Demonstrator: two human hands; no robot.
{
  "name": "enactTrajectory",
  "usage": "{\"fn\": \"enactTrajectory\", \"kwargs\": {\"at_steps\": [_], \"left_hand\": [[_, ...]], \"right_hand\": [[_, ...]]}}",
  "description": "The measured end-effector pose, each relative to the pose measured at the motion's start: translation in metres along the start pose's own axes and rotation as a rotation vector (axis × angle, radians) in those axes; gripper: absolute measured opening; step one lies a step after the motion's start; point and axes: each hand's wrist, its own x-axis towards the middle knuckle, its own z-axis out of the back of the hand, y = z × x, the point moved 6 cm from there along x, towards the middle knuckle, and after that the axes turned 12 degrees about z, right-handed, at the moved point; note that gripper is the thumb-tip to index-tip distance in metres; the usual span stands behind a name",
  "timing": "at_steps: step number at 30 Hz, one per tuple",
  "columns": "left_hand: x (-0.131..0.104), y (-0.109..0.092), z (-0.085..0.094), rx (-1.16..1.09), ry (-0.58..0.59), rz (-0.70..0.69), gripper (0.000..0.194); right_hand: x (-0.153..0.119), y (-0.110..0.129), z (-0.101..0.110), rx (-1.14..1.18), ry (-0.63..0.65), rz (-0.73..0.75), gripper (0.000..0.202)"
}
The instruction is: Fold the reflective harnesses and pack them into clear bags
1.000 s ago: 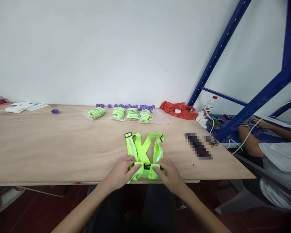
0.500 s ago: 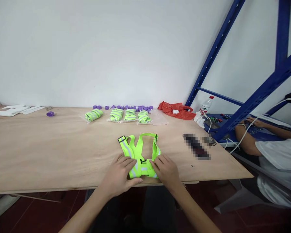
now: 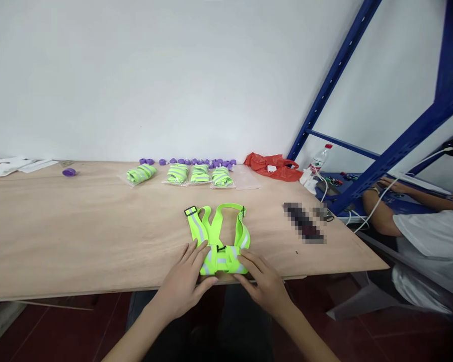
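Note:
A neon-yellow harness of reflective straps (image 3: pixel 222 260) lies near the table's front edge, its lower part folded into a band and two loops spread toward the wall. On its left side rests my left hand (image 3: pixel 184 279), fingers extended over the strap and thumb at the lower edge. My right hand (image 3: pixel 263 281) touches the right end of the band, with its fingers and thumb apart. A black buckle (image 3: pixel 191 211) sits at the upper left strap end. Neither hand is closed round the fabric.
Bagged neon bundles (image 3: pixel 177 173) and purple pieces (image 3: pixel 219 164) line the table's back. A red plastic bag (image 3: pixel 274 167), a bottle (image 3: pixel 320 157) and a blue metal frame (image 3: pixel 324 90) stand right. A person's arm (image 3: pixel 379 213) is beyond them. A blurred dark object (image 3: pixel 304 222) lies right.
My right hand has moved down and outward from the harness top to its right end, thumb now lower. My left hand has shifted slightly left. The view has shifted slightly.

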Motion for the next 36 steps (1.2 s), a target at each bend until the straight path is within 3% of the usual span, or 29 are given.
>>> {"fn": "enactTrajectory", "kwargs": {"at_steps": [7, 12, 17, 22, 26, 31, 36], "left_hand": [[0.016, -0.011, -0.006, -0.052, -0.060, 0.050, 0.033], [0.020, -0.022, -0.005, -0.063, -0.084, 0.038, 0.025], [0.038, -0.021, 0.002, 0.067, -0.015, 0.125, 0.031], [0.077, -0.022, 0.015, 0.166, 0.050, 0.184, 0.047], [0.104, -0.012, 0.020, 0.143, -0.011, 0.309, 0.043], [0.107, 0.004, 0.001, 0.147, -0.089, 0.323, 0.038], [0.104, 0.008, -0.011, 0.174, -0.170, 0.238, 0.037]], "right_hand": [[0.008, -0.010, -0.010, 0.133, 0.112, -0.039, 0.033], [0.020, -0.008, -0.009, 0.181, 0.181, -0.006, 0.032], [0.032, -0.008, -0.012, 0.191, 0.239, -0.027, 0.026], [0.043, -0.024, -0.021, 0.213, 0.139, -0.124, 0.025], [0.053, -0.055, -0.032, 0.129, 0.084, -0.296, 0.026], [0.059, -0.087, -0.044, -0.070, 0.145, -0.389, 0.031], [0.060, -0.090, -0.043, -0.159, 0.061, -0.313, 0.023]]}}
